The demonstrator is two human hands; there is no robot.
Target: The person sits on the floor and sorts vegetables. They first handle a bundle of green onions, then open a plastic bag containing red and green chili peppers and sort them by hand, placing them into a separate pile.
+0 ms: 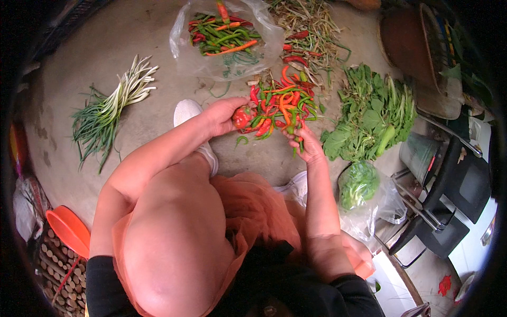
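Note:
My left hand (226, 115) holds a rounded, shiny red vegetable (243, 117), possibly a red pepper, at the left edge of a loose heap of chilli peppers (283, 99). The heap lies on the concrete floor and mixes red, orange and green pods. At its near right side, my right hand (307, 144) grips a few green and red chilli peppers (292, 128), their ends poking out between the fingers. Just beyond the heap is an opened clear plastic bag (253, 65) with long green and red chillies (229, 37) inside.
Spring onions (113, 107) lie to the left. Dry plant scraps (317, 23) are behind the heap. Leafy greens (368, 111) and a bagged green vegetable (358, 186) lie right, near black chairs (459, 178). An orange plastic basin (69, 230) stands by stacked logs (59, 261).

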